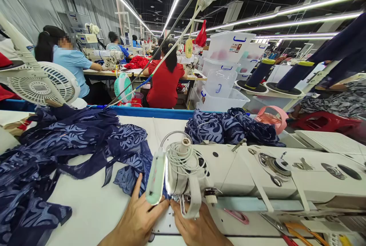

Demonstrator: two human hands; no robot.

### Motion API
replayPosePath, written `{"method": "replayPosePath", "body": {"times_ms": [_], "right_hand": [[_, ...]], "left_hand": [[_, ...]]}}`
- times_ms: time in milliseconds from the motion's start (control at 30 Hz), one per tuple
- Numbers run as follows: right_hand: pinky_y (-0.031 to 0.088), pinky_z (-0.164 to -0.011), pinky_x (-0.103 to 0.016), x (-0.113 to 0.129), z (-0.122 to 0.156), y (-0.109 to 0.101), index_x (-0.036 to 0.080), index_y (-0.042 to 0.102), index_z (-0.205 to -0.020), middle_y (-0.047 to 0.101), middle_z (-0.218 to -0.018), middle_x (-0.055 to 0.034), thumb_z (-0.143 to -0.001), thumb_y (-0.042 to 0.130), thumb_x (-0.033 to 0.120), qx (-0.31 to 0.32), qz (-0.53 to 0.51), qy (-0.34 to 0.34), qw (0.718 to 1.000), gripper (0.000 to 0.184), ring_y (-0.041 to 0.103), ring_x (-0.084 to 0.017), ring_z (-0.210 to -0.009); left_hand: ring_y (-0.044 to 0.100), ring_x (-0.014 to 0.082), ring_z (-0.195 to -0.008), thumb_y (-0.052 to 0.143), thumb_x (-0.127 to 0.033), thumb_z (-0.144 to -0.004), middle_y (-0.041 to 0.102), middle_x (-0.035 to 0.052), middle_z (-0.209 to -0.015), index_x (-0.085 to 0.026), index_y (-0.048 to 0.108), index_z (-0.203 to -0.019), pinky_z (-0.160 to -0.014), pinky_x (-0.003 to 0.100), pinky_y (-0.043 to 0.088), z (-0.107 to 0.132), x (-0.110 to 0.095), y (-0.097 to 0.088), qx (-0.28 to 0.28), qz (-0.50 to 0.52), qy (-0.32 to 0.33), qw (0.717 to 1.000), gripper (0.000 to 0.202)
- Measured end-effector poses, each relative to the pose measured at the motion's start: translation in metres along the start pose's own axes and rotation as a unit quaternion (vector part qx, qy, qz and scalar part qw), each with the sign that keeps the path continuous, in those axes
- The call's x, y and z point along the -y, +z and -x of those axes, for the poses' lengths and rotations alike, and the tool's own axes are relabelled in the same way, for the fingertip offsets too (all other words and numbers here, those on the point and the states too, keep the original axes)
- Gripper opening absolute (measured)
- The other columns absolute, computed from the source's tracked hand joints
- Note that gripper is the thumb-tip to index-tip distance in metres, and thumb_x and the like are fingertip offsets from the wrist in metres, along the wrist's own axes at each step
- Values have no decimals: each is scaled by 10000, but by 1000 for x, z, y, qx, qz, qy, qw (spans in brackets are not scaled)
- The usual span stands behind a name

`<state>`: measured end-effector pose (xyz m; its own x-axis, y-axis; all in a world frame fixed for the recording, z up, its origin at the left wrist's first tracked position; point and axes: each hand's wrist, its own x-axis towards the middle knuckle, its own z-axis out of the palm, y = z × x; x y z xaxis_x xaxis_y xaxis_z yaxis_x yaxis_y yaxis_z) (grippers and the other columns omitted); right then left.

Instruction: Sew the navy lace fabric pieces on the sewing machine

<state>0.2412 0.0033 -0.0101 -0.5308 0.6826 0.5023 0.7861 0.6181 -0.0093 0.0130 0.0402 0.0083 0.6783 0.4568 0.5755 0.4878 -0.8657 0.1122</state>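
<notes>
My left hand (138, 217) lies flat on the white table, fingers stretched toward the needle area, pressing the edge of a navy patterned lace fabric (71, 150). My right hand (200, 229) sits just below the sewing machine head (183, 173), fingers forward at the presser foot; its fingertips are partly hidden by the machine. The white sewing machine (286, 173) runs off to the right. The lace spreads in a heap across the table's left side.
A second pile of navy lace (228, 127) lies behind the machine. A white fan (42, 84) stands at left. Thread cones (260, 72) and stacked clear bins (225, 70) stand at right. Scissors (288, 234) lie under the machine arm. Other workers sit at machines beyond.
</notes>
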Motion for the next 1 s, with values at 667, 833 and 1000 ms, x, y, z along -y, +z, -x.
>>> {"method": "replayPosePath", "body": {"times_ms": [667, 833, 1000], "right_hand": [[523, -903, -281, 3, 1, -7, 266, 746, -1048, 755, -897, -20, -870, 468, 127, -46, -158, 136, 977, 358, 701, -184, -817], [497, -595, -252, -19, 6, -2, 241, 682, -869, 700, -656, 1, -856, 479, 117, 11, -24, 180, 983, 238, 671, -202, -596], [397, -475, -256, -36, 18, 8, 265, 646, -771, 655, -557, 27, -844, 584, 152, 7, 3, 163, 987, 148, 607, -190, -460]], "left_hand": [[671, 200, -929, 452, -39, -805, 737, 52, -1053, -225, 655, -1111, -1071, 535, 473, -1, -4, 11, -38, -59, 1, 998, 412], [634, 229, -996, 442, -34, -831, 733, 40, -1054, -227, 681, -1017, -1136, 579, 348, -3, -8, 14, -76, -91, 2, 993, 359], [612, 224, -989, 435, -49, -886, 724, 49, -1004, -219, 696, -948, -1102, 486, 367, -6, -13, 15, -96, -105, 4, 990, 318]]}}
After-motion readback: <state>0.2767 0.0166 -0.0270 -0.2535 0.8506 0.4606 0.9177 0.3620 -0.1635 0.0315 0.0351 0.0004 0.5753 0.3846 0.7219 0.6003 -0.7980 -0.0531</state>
